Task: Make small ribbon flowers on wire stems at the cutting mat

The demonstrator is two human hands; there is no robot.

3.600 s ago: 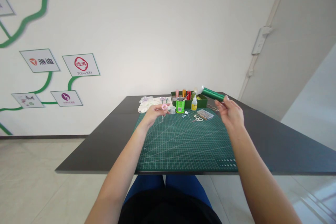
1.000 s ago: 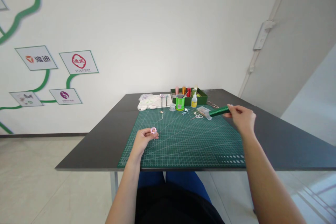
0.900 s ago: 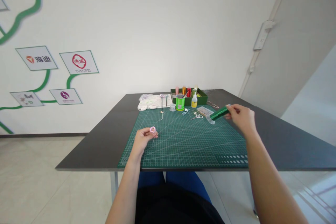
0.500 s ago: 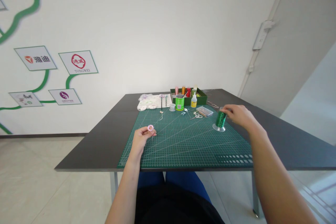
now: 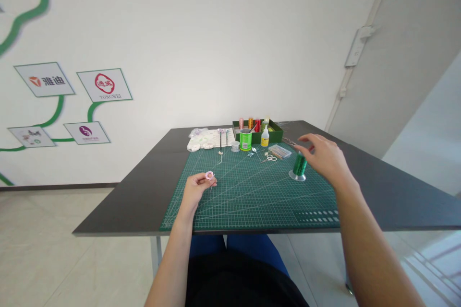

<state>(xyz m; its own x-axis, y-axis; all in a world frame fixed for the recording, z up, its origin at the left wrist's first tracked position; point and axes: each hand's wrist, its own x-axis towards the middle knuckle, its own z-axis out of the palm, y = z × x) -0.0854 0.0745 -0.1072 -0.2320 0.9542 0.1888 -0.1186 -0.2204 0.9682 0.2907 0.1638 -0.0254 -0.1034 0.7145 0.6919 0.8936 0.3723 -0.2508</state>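
On grn mat (image 5: 245, 204), spool (image 5: 299, 166) stands btwn R hand (image 5: 322, 157) & scissors (image 5: 271, 158).

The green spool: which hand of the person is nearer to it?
The right hand: it is at the top of the green spool, but whether it touches is unclear. The left hand is farther, to the left, over the green mat, holding a pink ring.

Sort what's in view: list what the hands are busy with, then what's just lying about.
In use, judging by the hands:
pink ring, in the left hand
green thread spool, upright, open right hand at its top
cutting mat, beneath

Apparently lying about:
white-handled scissors
clear plastic case
yellow-labelled squeeze bottle
bright green can
dark green box of thread spools
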